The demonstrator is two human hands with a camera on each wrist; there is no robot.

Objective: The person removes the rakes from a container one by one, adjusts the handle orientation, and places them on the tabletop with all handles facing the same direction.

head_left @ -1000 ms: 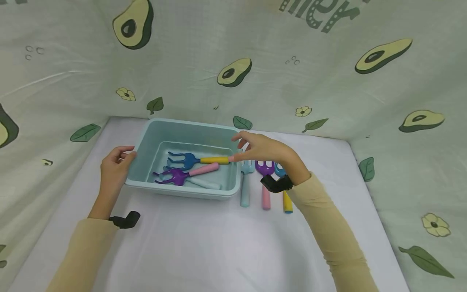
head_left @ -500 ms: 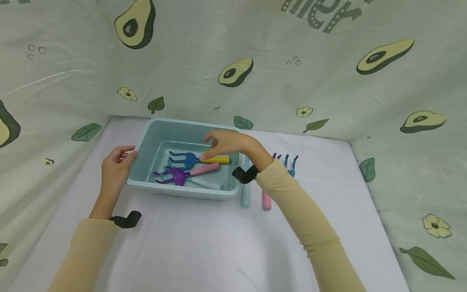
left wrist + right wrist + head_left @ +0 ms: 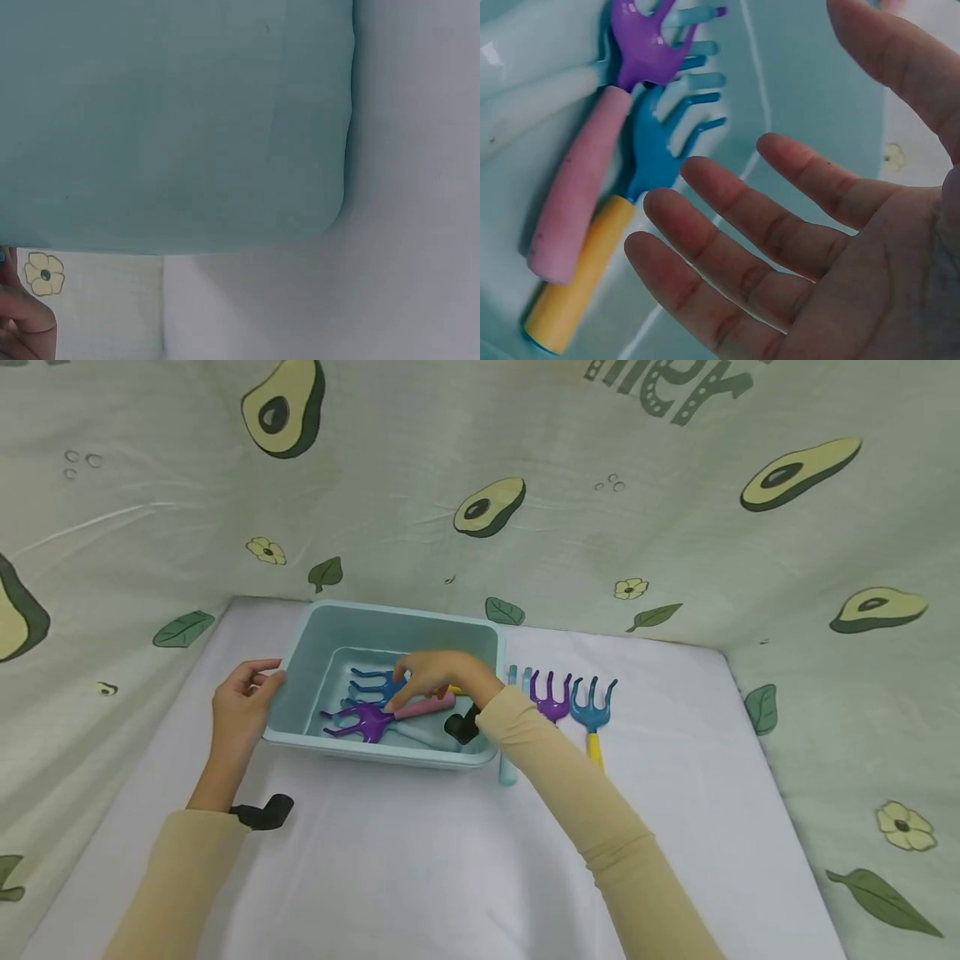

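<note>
A pale blue-green plastic tub (image 3: 375, 757) holds several toy garden forks. My left hand (image 3: 243, 702) holds the tub's left rim between thumb and fingers. Over the inside of the tub is my right hand (image 3: 435, 672), with its thumb close to the neck of a purple fork (image 3: 369, 723) that has a pink handle. In the right wrist view its fingers (image 3: 742, 232) are spread and loosely straight, with nothing between them. A blue fork (image 3: 654, 154) with a yellow handle lies beside the purple one. Partly beneath them is a light blue fork (image 3: 536, 109).
Right of the tub, more forks lie on the white-covered table (image 3: 390, 860): a light blue one (image 3: 507, 770), a purple one (image 3: 552, 700) and a blue one (image 3: 591, 714) with a yellow handle. My right sleeve partly covers them. An avocado-print cloth (image 3: 420, 435) hangs behind.
My right hand has moved left from the tub's right rim to above the purple fork inside. The left hand has stayed on the rim. The forks have not visibly shifted.
</note>
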